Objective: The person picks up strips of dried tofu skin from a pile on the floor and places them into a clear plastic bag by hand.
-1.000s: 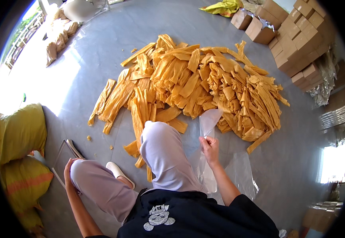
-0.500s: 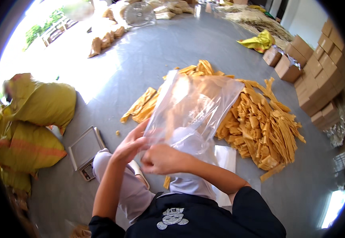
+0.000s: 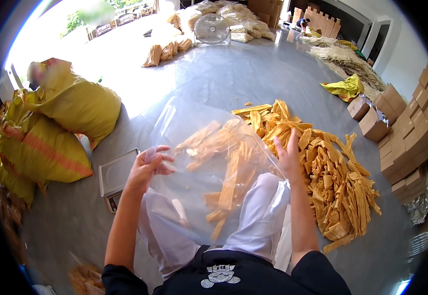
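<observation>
A large clear plastic bag [image 3: 194, 182] is spread out over my lap, and yellow strips show through it. At its left side my left hand [image 3: 150, 169] grips the film between thumb and curled fingers. My right hand [image 3: 288, 152] is beside the bag's right edge, its fingers stretched upward and thumb apart; the film touches or lies close to it, I cannot tell which. Beyond and to the right of that hand spreads a heap of yellow-tan dried strips, like bean curd sticks [image 3: 332, 191].
A flat scale [image 3: 117, 173] lies on the grey floor to the left, near stuffed yellow woven sacks [image 3: 71, 105]. Cardboard boxes [image 3: 411, 132] are stacked at right. Farther off are a fan [image 3: 212, 29], filled bags [image 3: 253, 22] and a crumpled yellow sack [image 3: 346, 88].
My hands were close together at the bag's near end; now they are wide apart with the bag spread and puffed out between them. The right hand has moved right and opened. The view has shifted.
</observation>
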The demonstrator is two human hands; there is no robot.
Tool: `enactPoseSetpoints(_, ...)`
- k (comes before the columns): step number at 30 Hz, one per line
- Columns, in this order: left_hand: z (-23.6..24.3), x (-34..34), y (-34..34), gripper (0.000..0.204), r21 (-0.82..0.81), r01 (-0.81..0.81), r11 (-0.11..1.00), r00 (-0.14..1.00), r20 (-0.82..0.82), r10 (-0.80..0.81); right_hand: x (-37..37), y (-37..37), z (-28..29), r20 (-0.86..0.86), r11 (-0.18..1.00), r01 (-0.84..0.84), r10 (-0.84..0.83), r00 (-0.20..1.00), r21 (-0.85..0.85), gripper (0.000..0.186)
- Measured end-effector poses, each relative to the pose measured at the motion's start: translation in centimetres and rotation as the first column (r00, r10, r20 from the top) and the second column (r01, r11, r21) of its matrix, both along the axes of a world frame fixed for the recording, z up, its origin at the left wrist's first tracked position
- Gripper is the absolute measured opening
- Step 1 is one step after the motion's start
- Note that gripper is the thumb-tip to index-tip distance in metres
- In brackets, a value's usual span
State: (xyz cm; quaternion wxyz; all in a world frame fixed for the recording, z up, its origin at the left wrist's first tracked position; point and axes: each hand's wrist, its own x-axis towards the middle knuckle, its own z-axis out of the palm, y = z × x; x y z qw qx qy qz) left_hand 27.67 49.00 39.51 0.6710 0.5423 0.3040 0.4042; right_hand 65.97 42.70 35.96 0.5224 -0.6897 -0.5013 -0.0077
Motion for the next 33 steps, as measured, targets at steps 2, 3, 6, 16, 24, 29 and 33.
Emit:
enactPoseSetpoints(2,0.2,-0.5,1.1,0.036,0.037,-0.010,0.999,0.999,-0.036,0.012,2.5,1.2,-3.3,-0.531,0.844,-0.376,0.133,0.837,-0.382,0.042)
enactPoseSetpoints(3,0.3,-0.8,1.7,0.037,0.041,-0.016,0.999,0.999,-0.047,0.018,2.8,1.8,-4.1,-0.796,0.629,-0.660,0.106,0.596,-0.410,0.041)
enactPoseSetpoints(6,-0.1,-1.7,4.0,0.045,0.034,-0.137,0.990,0.988,-0.071,0.140,1.6,3.6,-7.0,-0.738,0.765,-0.639,0.386,0.553,-0.080,0.032)
enactPoseSetpoints(16,-5.5,5.0,2.8,0.024,0.757,0.183,0.627,0.659,-0.568,0.494,-9.6,5.0,-3.3,0.469,0.955,-0.064,0.199,0.860,-0.288,0.006)
enactPoseSetpoints(24,-13.6,8.0,1.3,0.029,0.338,0.135,0.932,0.714,-0.685,0.145,-7.5,5.0,-5.5,0.408,0.854,0.000,0.249,0.879,-0.520,0.011)
enactPoseSetpoints(29,-19.8,6.6,3.7,0.056,-0.467,-0.595,0.654,0.801,-0.406,0.440,-7.6,4.2,-5.9,0.312,0.821,-0.040,0.261,0.913,-0.569,0.022)
enactPoseSetpoints(33,-22.4,6.3,1.9,0.042,0.395,-0.774,0.496,0.341,-0.399,0.851,-8.1,3.5,-5.7,0.368,0.805,0.055,0.208,0.906,-0.591,0.014)
